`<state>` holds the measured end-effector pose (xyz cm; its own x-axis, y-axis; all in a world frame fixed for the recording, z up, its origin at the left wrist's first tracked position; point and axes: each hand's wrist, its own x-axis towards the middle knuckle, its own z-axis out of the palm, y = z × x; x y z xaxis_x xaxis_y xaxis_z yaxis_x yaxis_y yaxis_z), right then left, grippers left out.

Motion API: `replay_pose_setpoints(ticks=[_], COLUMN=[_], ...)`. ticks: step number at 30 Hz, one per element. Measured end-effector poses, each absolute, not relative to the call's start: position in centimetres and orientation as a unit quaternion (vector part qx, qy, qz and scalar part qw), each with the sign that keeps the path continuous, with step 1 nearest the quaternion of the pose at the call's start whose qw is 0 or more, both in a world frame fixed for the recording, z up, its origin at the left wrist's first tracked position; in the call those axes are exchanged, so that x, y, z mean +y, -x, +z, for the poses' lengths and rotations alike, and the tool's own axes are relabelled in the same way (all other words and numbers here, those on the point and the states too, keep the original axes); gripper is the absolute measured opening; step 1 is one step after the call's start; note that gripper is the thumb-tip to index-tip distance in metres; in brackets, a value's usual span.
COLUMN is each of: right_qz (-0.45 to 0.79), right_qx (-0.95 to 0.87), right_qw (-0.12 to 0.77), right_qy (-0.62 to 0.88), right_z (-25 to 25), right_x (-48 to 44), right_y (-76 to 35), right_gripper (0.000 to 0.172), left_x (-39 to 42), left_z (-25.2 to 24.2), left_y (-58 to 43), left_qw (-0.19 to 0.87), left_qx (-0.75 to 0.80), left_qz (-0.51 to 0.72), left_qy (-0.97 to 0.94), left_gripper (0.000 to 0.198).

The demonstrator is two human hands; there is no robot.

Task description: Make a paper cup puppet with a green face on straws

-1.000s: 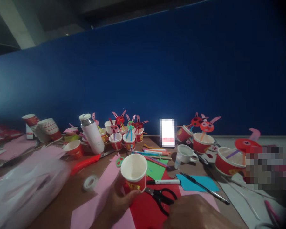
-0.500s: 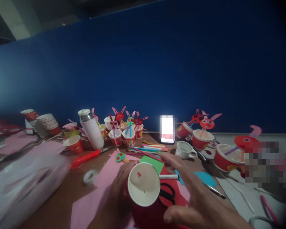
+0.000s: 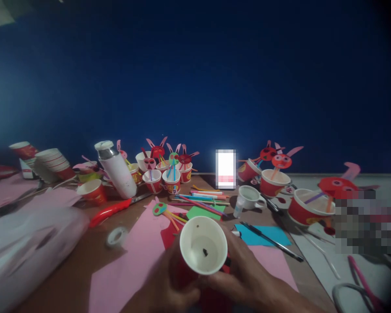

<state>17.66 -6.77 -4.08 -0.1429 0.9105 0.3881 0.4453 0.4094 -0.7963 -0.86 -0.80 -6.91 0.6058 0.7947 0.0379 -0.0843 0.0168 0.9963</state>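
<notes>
The left hand, at the lower middle of the frame, was bare, as was the right hand. Both forearms were uncovered down to the bottom edge; rounded thumbs looked dim and slightly blurred.

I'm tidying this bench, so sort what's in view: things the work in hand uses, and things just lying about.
In use, or probably so:
- paper cup, held by left hand and right hand
- green face on straws
- pink paper

Apparently just lying about:
- white flask
- mug
- plastic bag
</notes>
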Motion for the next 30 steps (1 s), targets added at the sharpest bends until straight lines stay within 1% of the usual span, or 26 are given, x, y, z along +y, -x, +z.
replay_pose_setpoints(ticks=[2,5,8,10,12,16,18,21,24,27,30], right_qz=[0.281,0.313,0.392,0.463,0.529,0.595,0.608,0.646,0.646,0.597,0.554], right_qx=[-0.694,-0.674,-0.64,-0.607,-0.578,-0.544,-0.524,-0.481,-0.456,-0.467,-0.503], right_qw=[0.465,0.486,0.485,0.473,0.462,0.461,0.474,0.493,0.489,0.49,0.486], right_qy=[0.472,0.46,0.449,0.44,0.415,0.37,0.362,0.33,0.368,0.43,0.451], right_z=[-3.7,-3.7,-3.7,-3.7,-3.6,-3.8,-4.1,-4.8,-5.8,-6.5,-6.5], right_x=[-6.7,-6.7,-6.7,-6.7,-6.6,-6.7,-6.8,-6.7,-6.4,-6.1,-6.0], right_y=[-17.5,-17.4,-17.4,-17.6,-17.7,-17.4,-17.1,-17.1,-17.3,-17.2,-16.7], right_gripper=[0.058,0.059,0.06,0.061,0.063,0.078,0.081,0.079,0.075,0.078,0.082], left_x=[-1.0,-1.1,-0.7,-0.1,0.4,0.5,0.5,0.6,1.0,1.3,1.3], left_z=[-6.5,-5.9,-5.7,-5.8,-5.9,-6.3,-6.4,-6.4,-6.2,-5.8,-5.7], left_y=[0.8,0.3,0.0,0.2,0.4,0.5,0.4,0.3,0.2,0.2,0.1], left_qw=[0.64,0.621,0.679,0.734,0.76,0.774,0.779,0.8,0.815,0.805,0.785], left_qx=[0.284,0.304,0.281,0.215,0.181,0.192,0.204,0.218,0.233,0.25,0.271], left_qz=[0.318,0.324,0.305,0.309,0.328,0.319,0.308,0.322,0.358,0.384,0.396], left_qy=[-0.64,-0.646,-0.605,-0.565,-0.531,-0.512,-0.507,-0.457,-0.391,-0.377,-0.391], left_gripper=[0.05,0.052,0.055,0.065,0.071,0.077,0.075,0.063,0.055,0.051,0.052])
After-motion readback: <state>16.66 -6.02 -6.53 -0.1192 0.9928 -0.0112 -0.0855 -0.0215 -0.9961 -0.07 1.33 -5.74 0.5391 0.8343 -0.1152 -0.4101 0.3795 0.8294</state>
